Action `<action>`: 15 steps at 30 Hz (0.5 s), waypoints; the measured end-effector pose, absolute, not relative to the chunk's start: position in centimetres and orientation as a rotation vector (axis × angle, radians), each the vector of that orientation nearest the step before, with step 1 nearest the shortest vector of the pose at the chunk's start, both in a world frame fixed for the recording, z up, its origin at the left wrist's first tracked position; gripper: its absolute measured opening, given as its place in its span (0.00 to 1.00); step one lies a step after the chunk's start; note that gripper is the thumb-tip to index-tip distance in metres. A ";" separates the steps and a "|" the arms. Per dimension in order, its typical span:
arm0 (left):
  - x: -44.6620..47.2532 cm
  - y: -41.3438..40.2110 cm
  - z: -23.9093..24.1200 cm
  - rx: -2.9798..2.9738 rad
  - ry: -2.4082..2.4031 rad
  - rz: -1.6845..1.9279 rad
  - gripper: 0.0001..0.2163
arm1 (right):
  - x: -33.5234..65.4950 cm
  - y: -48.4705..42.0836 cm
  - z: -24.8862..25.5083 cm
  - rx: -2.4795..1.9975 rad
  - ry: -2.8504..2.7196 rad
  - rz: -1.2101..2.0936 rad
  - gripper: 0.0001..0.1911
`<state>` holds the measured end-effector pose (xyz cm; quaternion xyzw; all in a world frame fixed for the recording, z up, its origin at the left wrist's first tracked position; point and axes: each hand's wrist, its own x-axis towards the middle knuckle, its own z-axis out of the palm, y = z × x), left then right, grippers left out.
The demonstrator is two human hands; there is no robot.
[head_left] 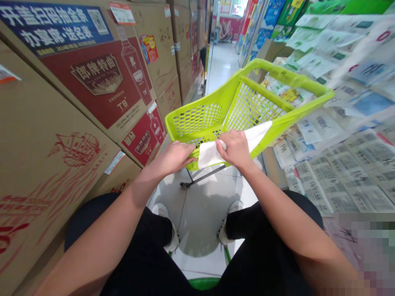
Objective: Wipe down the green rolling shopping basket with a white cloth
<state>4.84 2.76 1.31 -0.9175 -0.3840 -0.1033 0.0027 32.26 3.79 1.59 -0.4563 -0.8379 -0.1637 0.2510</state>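
Observation:
A lime-green plastic shopping cart stands at an angle in front of my knees, its lattice basket facing up. My left hand grips the near left end of the cart's rim, thumb and fingers on either side of it. A white cloth lies over the near rim and runs up to the right. My right hand is closed on this cloth, pressing it against the rim, with a bunched bit of it by the thumb. The fingertips on the far side of the rim are partly hidden.
Stacked cardboard cartons wall the left side. Plastic-wrapped packs are piled close on the right, near the cart's far end. A tiled aisle floor stretches ahead. One cart wheel shows below, near my shoes.

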 end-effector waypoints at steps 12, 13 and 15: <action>3.5 4.5 0.5 -2.741 -1.272 -0.429 0.14 | 32.5 4.1 0.7 -1.324 -2.048 -0.375 0.16; 3.7 4.5 0.4 -2.742 -1.264 -0.439 0.14 | 30.9 3.3 0.4 -1.290 -2.073 -0.321 0.17; 3.9 4.6 0.4 -2.755 -1.249 -0.447 0.13 | 29.0 2.5 0.2 -1.235 -2.130 -0.247 0.18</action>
